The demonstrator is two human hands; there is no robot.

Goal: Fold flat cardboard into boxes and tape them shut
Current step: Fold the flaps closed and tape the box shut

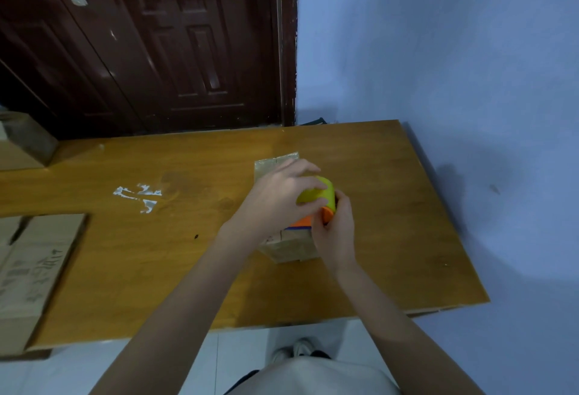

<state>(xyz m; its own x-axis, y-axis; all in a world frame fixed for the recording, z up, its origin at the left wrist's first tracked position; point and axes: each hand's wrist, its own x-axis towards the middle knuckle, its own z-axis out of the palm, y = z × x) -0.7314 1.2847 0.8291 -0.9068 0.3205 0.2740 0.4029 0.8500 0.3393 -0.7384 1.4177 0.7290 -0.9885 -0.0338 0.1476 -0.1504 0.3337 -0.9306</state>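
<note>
1. Head view looks down on your two bare arms reaching over a wooden table [391, 206] toward a small cardboard box [289, 249] that stands right of the table's middle.
2. Your left hand [275, 198] lies across the top of a yellow and orange tape dispenser [319, 198], fingers curled over its yellow body, so it grips the dispenser from above.
3. Your right hand [333, 231] comes in from the near right, its fingers wrapped round the orange end of the dispenser just beside the left hand's fingertips; it too holds the dispenser.
4. The dispenser sits on top of the box, with a blue edge showing under the orange part; the box's near face and a strip of its far top edge show past your hands.
5. At the table's near left corner lies a stack of flat cardboard [34, 266] with printed characters, partly overhanging the edge.
6. Another carton [23, 143] stands at the far left edge.
7. White tape scraps [139, 195] stick to the tabletop left of the box, well apart from it.
8. Beyond the table are a dark brown door [156, 43] and a blue wall [438, 49].
9. Below, your shoes [294, 352] stand on pale floor tiles.
</note>
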